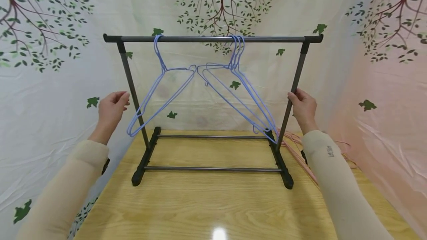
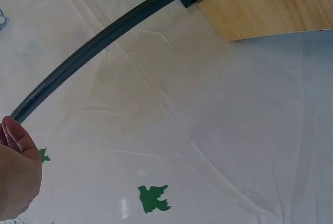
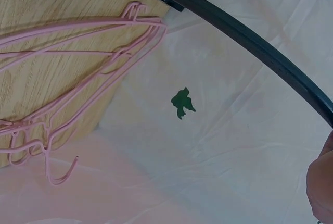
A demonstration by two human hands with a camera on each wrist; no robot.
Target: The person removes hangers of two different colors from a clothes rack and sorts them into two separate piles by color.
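Note:
A black garment rack (image 1: 213, 39) stands upright on the wooden table, with blue wire hangers (image 1: 151, 91) hooked near the left of its top bar. More blue hangers (image 1: 255, 88) hang right of the bar's middle. My right hand (image 1: 304, 108) grips the right post (image 1: 296, 75) about halfway up, thumb in front. Just left of the left post (image 1: 131, 80), my left hand (image 1: 111, 110) has loosely bent fingers and appears to hold nothing. In the left wrist view the left hand (image 2: 18, 174) overlaps the post's end. Only part of the right hand (image 3: 321, 182) shows in the right wrist view.
Pink hangers (image 3: 78, 88) lie in a pile on the table (image 1: 213, 203) to the right of the rack, some reaching past its edge. Behind and at the sides hangs a pale cloth (image 1: 180, 6) printed with branches and green leaves.

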